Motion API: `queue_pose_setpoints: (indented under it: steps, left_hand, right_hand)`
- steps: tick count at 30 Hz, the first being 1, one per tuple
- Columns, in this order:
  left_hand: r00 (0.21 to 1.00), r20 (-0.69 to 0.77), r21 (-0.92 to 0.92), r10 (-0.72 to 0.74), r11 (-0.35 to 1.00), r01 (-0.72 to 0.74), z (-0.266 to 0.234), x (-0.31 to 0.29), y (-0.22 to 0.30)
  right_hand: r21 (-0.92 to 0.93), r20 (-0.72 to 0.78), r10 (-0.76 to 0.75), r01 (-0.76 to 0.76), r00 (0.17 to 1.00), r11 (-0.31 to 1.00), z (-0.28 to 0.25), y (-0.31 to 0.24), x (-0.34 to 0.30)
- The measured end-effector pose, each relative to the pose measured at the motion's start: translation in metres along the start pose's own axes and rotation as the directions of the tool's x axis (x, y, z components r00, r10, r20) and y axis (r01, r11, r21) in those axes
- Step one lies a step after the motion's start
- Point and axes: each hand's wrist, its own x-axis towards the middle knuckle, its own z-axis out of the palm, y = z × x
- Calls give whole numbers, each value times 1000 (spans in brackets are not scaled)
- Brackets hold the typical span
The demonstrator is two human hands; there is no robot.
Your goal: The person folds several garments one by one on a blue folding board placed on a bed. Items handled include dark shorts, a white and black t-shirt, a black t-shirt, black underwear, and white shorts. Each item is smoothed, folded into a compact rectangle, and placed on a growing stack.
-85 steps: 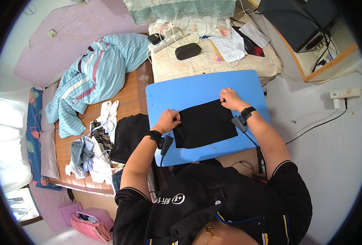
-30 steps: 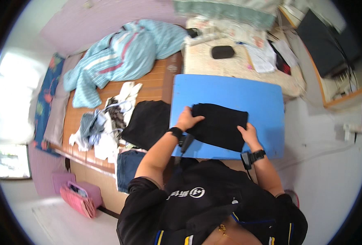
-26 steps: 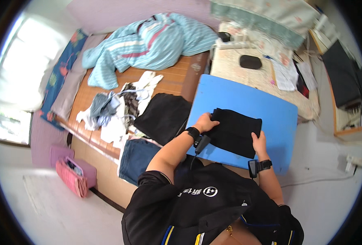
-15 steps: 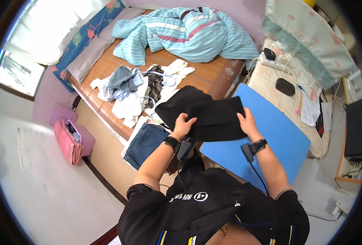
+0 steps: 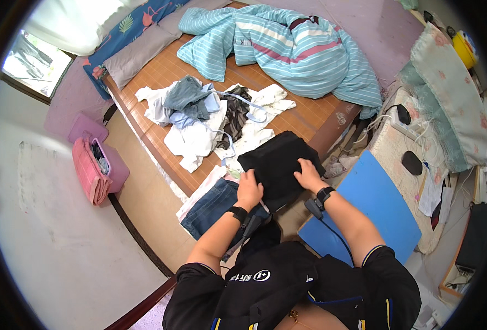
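A black garment (image 5: 279, 168), folded into a compact bundle, lies between my two hands at the near edge of the bed. My left hand (image 5: 250, 190) grips its left side, thumb on top. Over its right side, my right hand (image 5: 308, 176) is closed on the cloth with the fingers curled onto it. The garment's exact kind does not show. Just left of it are folded blue jeans (image 5: 213, 206), partly behind my left forearm. Beyond it, a loose heap of white clothes (image 5: 196, 135) includes a grey-blue garment (image 5: 188, 98) and a dark patterned piece (image 5: 234, 114).
A blue tabletop (image 5: 372, 203) stands at my right, beside a cloth-covered desk (image 5: 392, 146) with cables and a black oval case (image 5: 412, 163). A striped blue quilt (image 5: 304, 60) lies on the far bed. Left on the floor is a pink storage box (image 5: 114, 165).
The black garment was stretched wide toward the blue tabletop; now it is folded smaller. My right hand has come left, nearer my left hand. The view has shifted too.
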Motion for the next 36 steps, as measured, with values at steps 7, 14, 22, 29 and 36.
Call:
queue_pose_setpoints:
  steps: [7, 14, 22, 29, 36]
  left_hand:
    - [826, 539, 300, 167, 878, -373, 21, 18, -25]
    - [783, 597, -18, 174, 979, -203, 31, 49, -67]
    - [959, 146, -255, -243, 927, 274, -37, 156, -168]
    - [887, 215, -325, -408, 827, 459, -4, 210, -266]
    - [781, 6, -318, -624, 739, 593, 40, 251, -303]
  right_hand:
    - [-201, 381, 39, 42, 924, 979, 54, -47, 1]
    - [-269, 604, 144, 30, 784, 963, 52, -44, 42]
    - [580, 361, -54, -178, 931, 795, 34, -87, 101]
    - [697, 395, 43, -330, 918, 637, 30, -108, 126]
    - [675, 400, 135, -391, 906, 625, 40, -78, 138]
